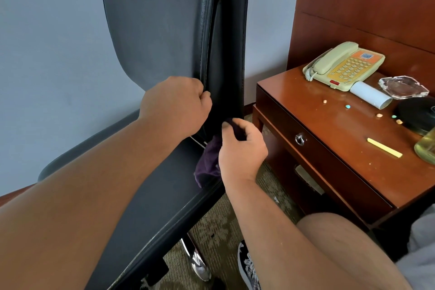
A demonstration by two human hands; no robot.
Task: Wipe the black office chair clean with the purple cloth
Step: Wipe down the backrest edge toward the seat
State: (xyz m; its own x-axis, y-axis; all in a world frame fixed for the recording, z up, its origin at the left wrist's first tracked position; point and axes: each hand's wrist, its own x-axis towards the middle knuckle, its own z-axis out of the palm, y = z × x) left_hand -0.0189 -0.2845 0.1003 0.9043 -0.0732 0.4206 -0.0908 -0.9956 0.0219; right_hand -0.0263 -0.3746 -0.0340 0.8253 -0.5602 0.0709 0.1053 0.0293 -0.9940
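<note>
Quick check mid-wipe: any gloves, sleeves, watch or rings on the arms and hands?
None visible. The left hand and right hand are ungloved, with no rings showing. The left forearm and right forearm are bare, with no sleeve cuff, watch or band in view.

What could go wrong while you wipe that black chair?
The purple cloth is only pinched by the right hand, and most of it hangs loose, so it might slip and drop. The left hand grips the black chair at a gap in its back, where fingers could get squeezed. The chair stands close to the nightstand, so a hard push might bump it and rattle the glass ashtray.
</note>
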